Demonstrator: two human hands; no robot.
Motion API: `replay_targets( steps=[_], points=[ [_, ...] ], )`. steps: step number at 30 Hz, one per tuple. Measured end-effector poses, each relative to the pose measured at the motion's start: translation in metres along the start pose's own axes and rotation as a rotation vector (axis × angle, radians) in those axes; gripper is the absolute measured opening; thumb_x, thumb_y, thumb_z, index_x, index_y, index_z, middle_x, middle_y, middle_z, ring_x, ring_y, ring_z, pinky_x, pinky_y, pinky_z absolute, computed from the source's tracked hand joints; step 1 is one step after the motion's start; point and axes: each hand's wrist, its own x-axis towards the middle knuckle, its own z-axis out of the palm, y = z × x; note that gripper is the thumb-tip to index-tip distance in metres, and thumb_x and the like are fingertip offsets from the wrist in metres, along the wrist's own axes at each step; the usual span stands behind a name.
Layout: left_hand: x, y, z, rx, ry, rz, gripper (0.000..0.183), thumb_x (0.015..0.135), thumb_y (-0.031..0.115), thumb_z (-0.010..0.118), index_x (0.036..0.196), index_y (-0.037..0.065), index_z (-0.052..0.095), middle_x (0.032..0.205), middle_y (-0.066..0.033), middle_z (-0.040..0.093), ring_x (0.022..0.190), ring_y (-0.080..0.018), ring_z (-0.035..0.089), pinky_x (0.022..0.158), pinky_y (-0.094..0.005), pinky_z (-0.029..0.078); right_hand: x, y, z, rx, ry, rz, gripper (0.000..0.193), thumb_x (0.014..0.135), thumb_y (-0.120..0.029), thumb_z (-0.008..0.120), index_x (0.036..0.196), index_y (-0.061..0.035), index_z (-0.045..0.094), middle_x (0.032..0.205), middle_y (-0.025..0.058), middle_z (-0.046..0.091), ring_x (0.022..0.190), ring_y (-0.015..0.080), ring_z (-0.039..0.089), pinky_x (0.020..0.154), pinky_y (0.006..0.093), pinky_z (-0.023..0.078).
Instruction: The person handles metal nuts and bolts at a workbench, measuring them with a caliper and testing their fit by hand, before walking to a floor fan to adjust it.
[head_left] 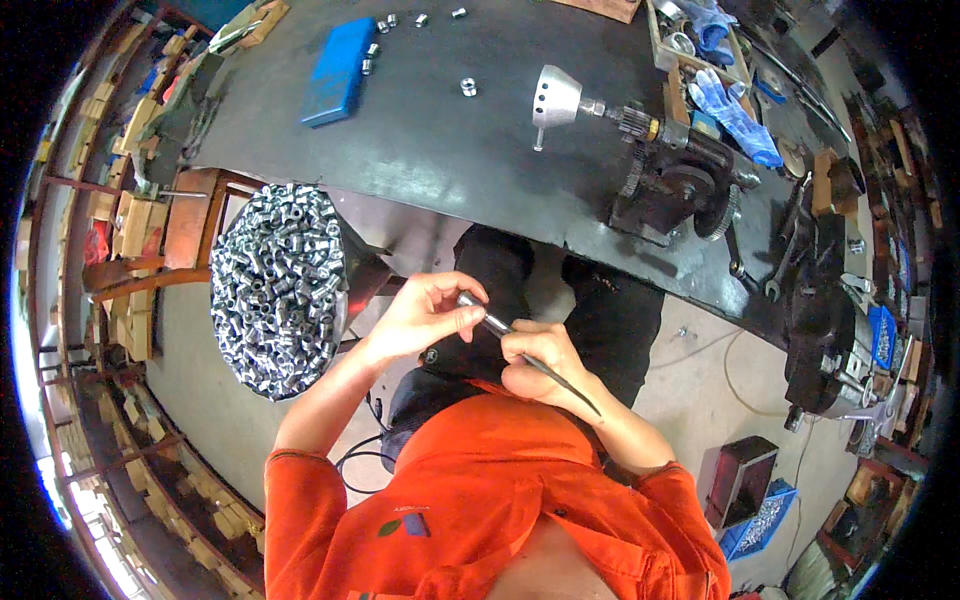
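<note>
In front of my belly, my left hand point(432, 312) pinches a small silvery metal sleeve point(467, 299) between thumb and fingers. My right hand point(545, 358) is closed around a slim rod-like tool point(565, 382). Its dark, tapering end sticks out below that hand, and a shiny cylindrical part point(496, 324) shows between the two hands. Whether this part belongs to the tool or to the sleeve I cannot tell. Left of my hands, a container point(347, 262) is heaped with short metal sleeves point(275, 290) like the pinched one.
On the dark workbench point(430, 130) lie a blue box point(340, 72) and several loose sleeves. A geared machine with a silver conical head point(557, 96) stands to the right, with blue-and-white gloves point(735, 115) behind it. Wrenches point(775, 265) lie near a vise point(825, 330). A wooden stool point(190, 235) is at left.
</note>
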Motion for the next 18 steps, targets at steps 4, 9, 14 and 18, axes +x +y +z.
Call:
replay_targets(
  steps=[4, 9, 14, 18],
  points=[
    [0.003, 0.002, -0.013, 0.418, 0.242, 0.177, 0.017, 0.078, 0.006, 0.067, 0.093, 0.003, 0.062, 0.073, -0.0024, 0.060, 0.058, -0.0108, 0.058, 0.052, -0.0247, 0.045, -0.001, -0.009, -0.012, 0.046, 0.108, -0.030, 0.021, 0.056, -0.001, 0.057, 0.058, -0.0038, 0.037, 0.057, 0.0059, 0.034, 0.047, 0.0190, 0.034, 0.045, 0.0334, 0.025],
    [0.002, -0.003, -0.019, 0.971, 0.386, 0.343, 0.022, 0.065, 0.007, 0.068, 0.086, 0.007, 0.064, 0.069, -0.0070, 0.056, 0.056, -0.0236, 0.058, 0.051, -0.0339, 0.046, -0.001, -0.028, -0.020, 0.084, 0.161, -0.199, 0.022, 0.052, 0.001, 0.053, 0.056, -0.0066, 0.032, 0.058, 0.0051, 0.038, 0.045, 0.0179, 0.038, 0.041, 0.0299, 0.026],
    [0.004, -0.006, -0.014, 1.026, 0.368, 0.435, 0.024, 0.063, 0.009, 0.069, 0.086, 0.009, 0.064, 0.070, -0.0057, 0.055, 0.058, -0.0267, 0.059, 0.051, -0.0370, 0.047, 0.003, -0.027, -0.011, 0.090, 0.158, -0.228, 0.022, 0.052, -0.001, 0.053, 0.057, -0.0066, 0.032, 0.058, 0.0052, 0.039, 0.045, 0.0181, 0.038, 0.041, 0.0289, 0.027],
    [0.003, -0.003, -0.009, 1.084, 0.303, 0.466, 0.025, 0.061, 0.006, 0.068, 0.085, 0.006, 0.064, 0.073, -0.0067, 0.058, 0.058, -0.0265, 0.059, 0.051, -0.0358, 0.047, 0.008, -0.021, -0.007, 0.095, 0.115, -0.160, 0.021, 0.059, -0.007, 0.054, 0.058, -0.0058, 0.033, 0.058, 0.0060, 0.039, 0.046, 0.0188, 0.036, 0.043, 0.0306, 0.026]
  ],
)
